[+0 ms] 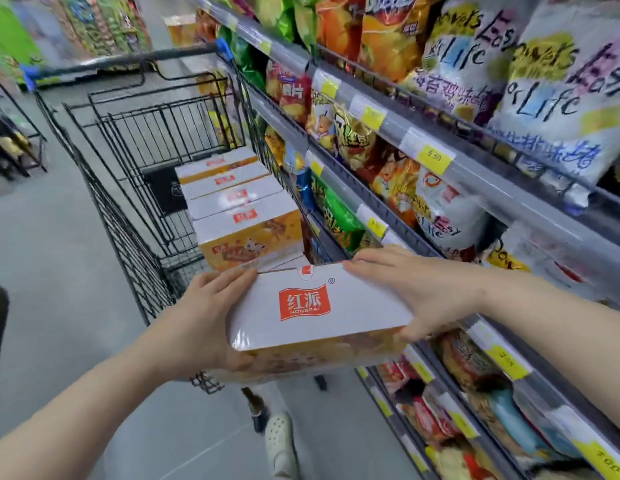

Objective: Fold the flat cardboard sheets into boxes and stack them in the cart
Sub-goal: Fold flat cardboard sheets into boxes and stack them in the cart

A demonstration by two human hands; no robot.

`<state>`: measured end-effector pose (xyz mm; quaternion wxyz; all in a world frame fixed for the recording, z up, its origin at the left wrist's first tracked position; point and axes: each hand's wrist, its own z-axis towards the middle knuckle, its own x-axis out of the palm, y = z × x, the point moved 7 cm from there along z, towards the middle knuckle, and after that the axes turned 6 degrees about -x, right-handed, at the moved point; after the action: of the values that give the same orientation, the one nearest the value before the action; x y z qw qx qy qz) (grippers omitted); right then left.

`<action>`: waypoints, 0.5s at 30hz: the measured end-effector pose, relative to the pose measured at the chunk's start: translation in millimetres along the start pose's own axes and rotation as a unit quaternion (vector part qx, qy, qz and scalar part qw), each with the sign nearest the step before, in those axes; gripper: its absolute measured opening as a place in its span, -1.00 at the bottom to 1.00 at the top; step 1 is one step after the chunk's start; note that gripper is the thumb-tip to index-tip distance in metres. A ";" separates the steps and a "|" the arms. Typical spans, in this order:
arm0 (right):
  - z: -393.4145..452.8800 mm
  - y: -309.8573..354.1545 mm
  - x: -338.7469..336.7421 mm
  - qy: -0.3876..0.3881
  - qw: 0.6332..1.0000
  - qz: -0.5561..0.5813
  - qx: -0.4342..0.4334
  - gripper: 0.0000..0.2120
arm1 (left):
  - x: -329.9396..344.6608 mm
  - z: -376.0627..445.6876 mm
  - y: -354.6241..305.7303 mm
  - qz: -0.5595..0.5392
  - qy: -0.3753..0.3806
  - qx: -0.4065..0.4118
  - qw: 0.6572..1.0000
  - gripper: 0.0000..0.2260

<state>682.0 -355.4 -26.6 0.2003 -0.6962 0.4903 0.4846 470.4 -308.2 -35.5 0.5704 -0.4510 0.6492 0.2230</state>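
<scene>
A folded white and orange box (322,306) with a red logo on its lid sits between my hands, just in front of the cart's near end. My left hand (204,313) grips its left end, thumb on the lid and fingers underneath. My right hand (412,292) holds the right end, fingers spread over the lid's far edge. Inside the black wire cart (128,216), several folded boxes (239,206) of the same kind stand in a row along the right side.
Shelves (457,161) packed with snack bags and yellow price tags run along the right, close to the cart. Grey floor (52,271) lies to the left. A black basket rack (14,140) stands at the far left. My white shoe (280,441) shows below.
</scene>
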 end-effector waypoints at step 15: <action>184.9 -68.2 -49.2 0.058 0.997 0.044 0.026 -0.01 | -14.3 142.4 117.3 0.022 0.065 -0.053 0.996 0.02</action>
<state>651.0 -162.0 -80.4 0.1682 -0.6954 0.5433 0.4392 447.9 -131.0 -84.0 0.4976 -0.4795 0.6819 0.2396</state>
